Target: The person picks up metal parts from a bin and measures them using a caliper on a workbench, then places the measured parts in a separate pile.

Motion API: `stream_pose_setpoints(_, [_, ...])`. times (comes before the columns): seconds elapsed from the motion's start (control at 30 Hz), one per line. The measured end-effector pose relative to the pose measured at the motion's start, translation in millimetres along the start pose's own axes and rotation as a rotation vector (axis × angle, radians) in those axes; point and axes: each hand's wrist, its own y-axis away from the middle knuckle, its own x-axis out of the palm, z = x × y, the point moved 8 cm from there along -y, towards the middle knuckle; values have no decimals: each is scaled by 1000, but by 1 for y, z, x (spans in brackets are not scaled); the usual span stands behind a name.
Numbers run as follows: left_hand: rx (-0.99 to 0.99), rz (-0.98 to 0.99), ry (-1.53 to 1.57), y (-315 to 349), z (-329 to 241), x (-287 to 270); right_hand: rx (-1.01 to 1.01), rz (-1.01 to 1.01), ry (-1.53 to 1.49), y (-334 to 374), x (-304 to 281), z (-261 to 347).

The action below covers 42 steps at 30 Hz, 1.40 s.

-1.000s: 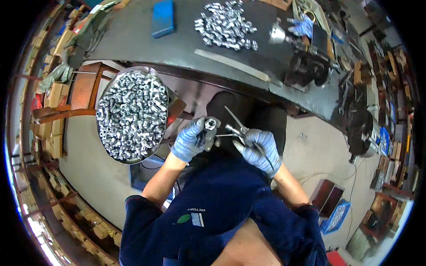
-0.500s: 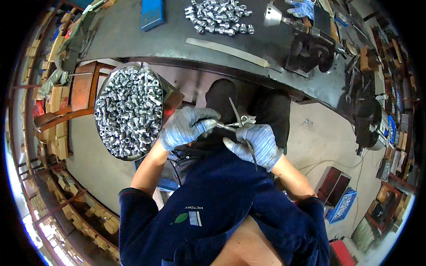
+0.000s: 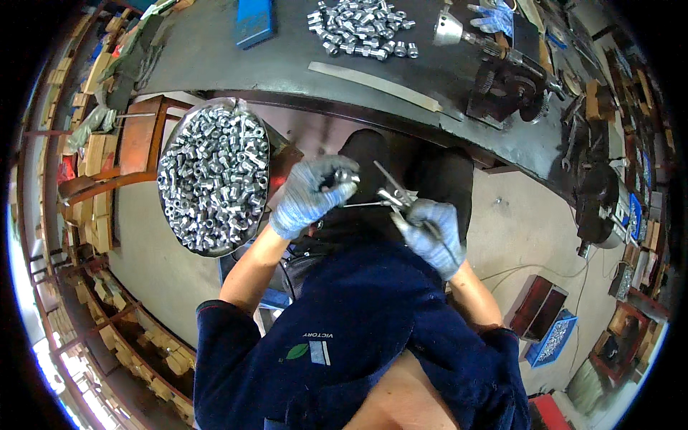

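Note:
My left hand (image 3: pixel 307 198), in a blue-grey knit glove, pinches a small shiny metal fitting (image 3: pixel 347 176) between thumb and fingers. To its right, my gloved right hand (image 3: pixel 436 235) is closed round a slim file-like metal tool (image 3: pixel 387 175). The same hand also has a tool with a bright thin rod (image 3: pixel 364 205) that points toward the left hand. The fitting and the rod are apart. Fingers hide where the tools are gripped. Both hands are above my lap. On my left stands a big round container (image 3: pixel 266 188) heaped with similar fittings (image 3: pixel 213 179).
Ahead lies a dark workbench (image 3: pixel 236 75) with a pile of fittings (image 3: pixel 362 29), a long flat file (image 3: pixel 373 84), a blue box (image 3: pixel 254 23) and a geared chuck device (image 3: pixel 505 82). A wooden chair (image 3: pixel 140 147) stands left. A blue crate (image 3: pixel 552 339) sits on the floor at right.
The fitting in my left hand has come off the tool's rod end. My right hand has drawn back to the right and slightly down, opening a gap between the hands.

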Motion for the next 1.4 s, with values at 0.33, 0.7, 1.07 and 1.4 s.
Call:
stream_pose_setpoints(0.33, [83,-281,-439,4,8,-15,-290,207,-187,4,-4,69])
stream_pose_setpoints(0.7, [158,-82,-318,-1,0,15,-332,118,247,-18,43,50])
stream_pose_setpoints(1.07, [40,-135,-924,-132,21,-27,-173,-142,110,0,-29,32])
stream_pose_setpoints(1.4, [201,-292,168,-226,-39,-100,-92,-115,-6,14,-15,6])
